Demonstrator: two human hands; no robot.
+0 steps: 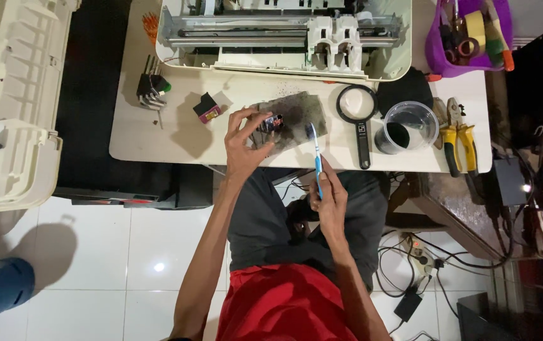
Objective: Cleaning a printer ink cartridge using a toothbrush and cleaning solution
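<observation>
Two hands work at the near edge of a pale table [158, 142]. The left hand [244, 142] is curled around a small dark ink cartridge [272, 123], gripping it by its sides over a stained, ink-spotted cloth [300, 113]. The right hand [329, 205] is closed on the handle of a blue toothbrush [316, 158], whose bristled head points to the far side and hangs just right of the cartridge, seemingly not touching it. Judging by the dark blots on the cloth, some scrubbing looks done, though the cartridge is not back in the opened printer [284, 35] at the far side. A second cartridge [207, 107] (pink-labelled) sits untouched to the left. To the right lie a magnifying glass [357, 113] and a clear cup [410, 125].
</observation>
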